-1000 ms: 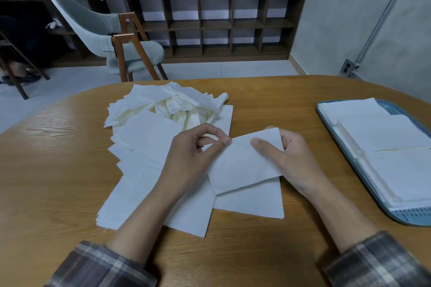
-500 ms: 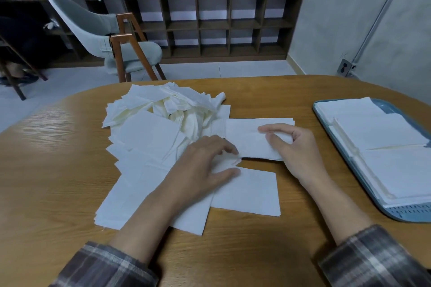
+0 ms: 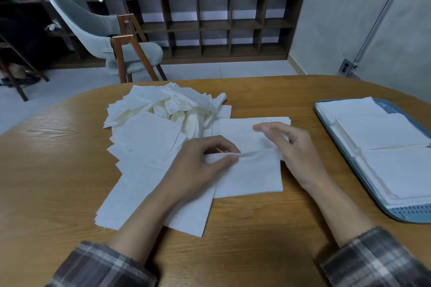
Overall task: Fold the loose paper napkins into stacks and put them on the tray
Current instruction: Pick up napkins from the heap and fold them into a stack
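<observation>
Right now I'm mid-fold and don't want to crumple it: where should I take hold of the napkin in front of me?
Probably the raised ridge across the napkin: the left hand pinches its left end, so the right hand could pinch the other end from the right. The rest lies flat on the table, offering no lip.

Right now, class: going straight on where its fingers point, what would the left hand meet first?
Probably the right hand; the left hand points at it across the white paper napkin.
</observation>
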